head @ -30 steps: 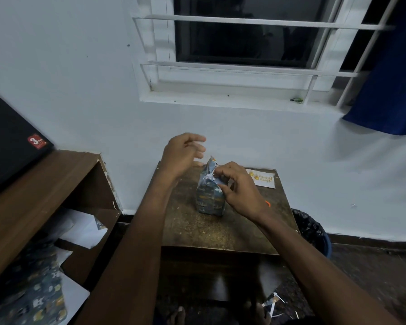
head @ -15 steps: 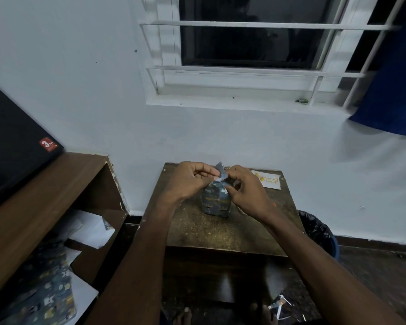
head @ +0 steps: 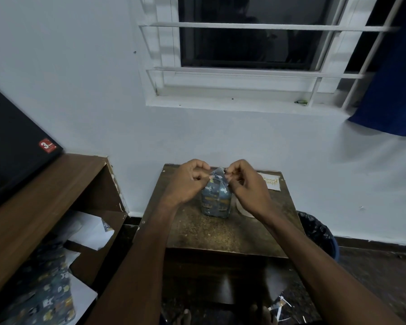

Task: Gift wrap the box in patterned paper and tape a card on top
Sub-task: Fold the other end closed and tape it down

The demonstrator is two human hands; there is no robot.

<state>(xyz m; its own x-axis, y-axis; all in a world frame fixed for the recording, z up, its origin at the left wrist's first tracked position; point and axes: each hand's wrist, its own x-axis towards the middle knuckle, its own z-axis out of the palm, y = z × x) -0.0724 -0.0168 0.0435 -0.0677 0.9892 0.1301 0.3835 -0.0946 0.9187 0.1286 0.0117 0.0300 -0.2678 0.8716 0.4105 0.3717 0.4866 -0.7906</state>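
Standing upright near the middle of the small brown desk (head: 197, 233), the box (head: 216, 202) is seen wrapped in blue patterned paper, its long axis vertical and its unfinished top end pointing up toward the window (head: 246, 36).

Far left, a dark flat panel with a red sticker (head: 17, 146) is seen leaning over a wooden shelf unit (head: 45, 195). White sheets (head: 89, 233) are tucked in the shelf opening, and more patterned paper (head: 47, 299) is lying lower down.

The left hand (head: 188, 181) is held at the left side of the box's top; its fingers (head: 201, 175) are curled and pinched on the paper flap (head: 217, 173), which is gathered into a peak above the box. The right hand (head: 249, 186) is placed on the opposite side, fingers likewise curled and pinched on the same flap. Both forearms are stretched over the desk's near edge.

Just beside the box on its right, a pale curved object (head: 243, 211) is partly hidden under the right wrist; what it is cannot be told. A white card (head: 271, 181) with gold lettering is laid flat at the desk's far right corner, apart from the box. A bin lined with a black bag (head: 319, 233) is seen on the floor right of the desk. A blue curtain (head: 394, 90) is hung at the window's right.
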